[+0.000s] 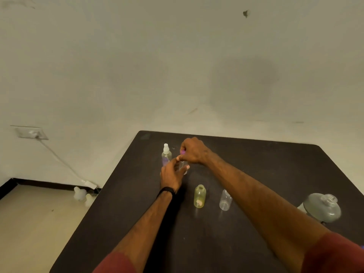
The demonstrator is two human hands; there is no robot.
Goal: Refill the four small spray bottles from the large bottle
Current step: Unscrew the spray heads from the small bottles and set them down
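Both hands meet over a small clear spray bottle (183, 166) standing at the far middle of the black table (256, 174). My left hand (171, 175) grips its body. My right hand (194, 150) closes over its top, where a bit of purple cap (182, 152) shows between the fingers. Just left of them stands a clear spray bottle with a white sprayer (166, 154). Nearer to me are a yellowish bottle with no cap (200, 196) and a small clear bottle (225, 200). The large bottle is not clearly seen.
A grey-green rounded object with a clear knob (323, 207) lies near the table's right edge. Left of the table, white plastic items (80, 194) sit on the floor by the wall. A cable (59, 158) runs down from a wall plate (31, 133).
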